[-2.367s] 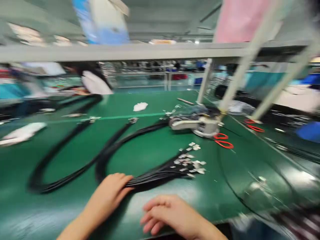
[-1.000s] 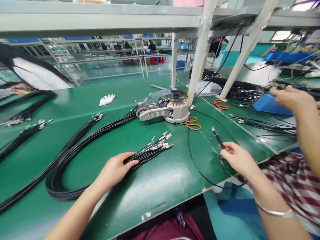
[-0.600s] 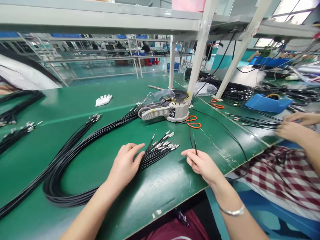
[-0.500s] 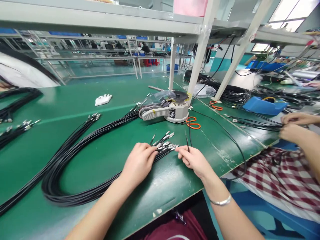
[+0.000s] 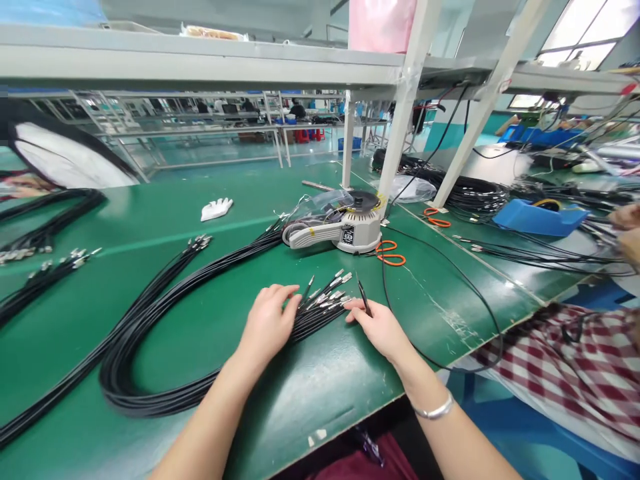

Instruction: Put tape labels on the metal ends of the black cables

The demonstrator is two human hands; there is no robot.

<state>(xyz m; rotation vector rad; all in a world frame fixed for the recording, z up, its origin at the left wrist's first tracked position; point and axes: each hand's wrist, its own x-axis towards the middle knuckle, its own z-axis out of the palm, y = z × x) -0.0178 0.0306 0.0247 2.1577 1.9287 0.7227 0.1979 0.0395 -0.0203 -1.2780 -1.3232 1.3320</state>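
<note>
My left hand [image 5: 269, 325] lies flat on a bundle of black cables [image 5: 320, 303] whose silver connector tips fan out on the green table [image 5: 210, 303]. My right hand [image 5: 379, 327] pinches the end of a single black cable [image 5: 440, 267], its tip touching the right side of the fanned tips. That cable loops away right, over the table's edge and back. The bundle curves left into a large loop [image 5: 150, 360].
A grey tape dispenser [image 5: 345, 227] and orange scissors [image 5: 391, 251] stand behind the bundle. A white glove [image 5: 216, 208] lies further back. More cable bundles [image 5: 45, 267] lie left. A co-worker in a checked shirt [image 5: 590, 367] sits right, near a blue tray [image 5: 537, 217].
My right hand brought the single cable's end from the right edge over to the bundle's tips. My left hand slid forward along the bundle toward the connectors.
</note>
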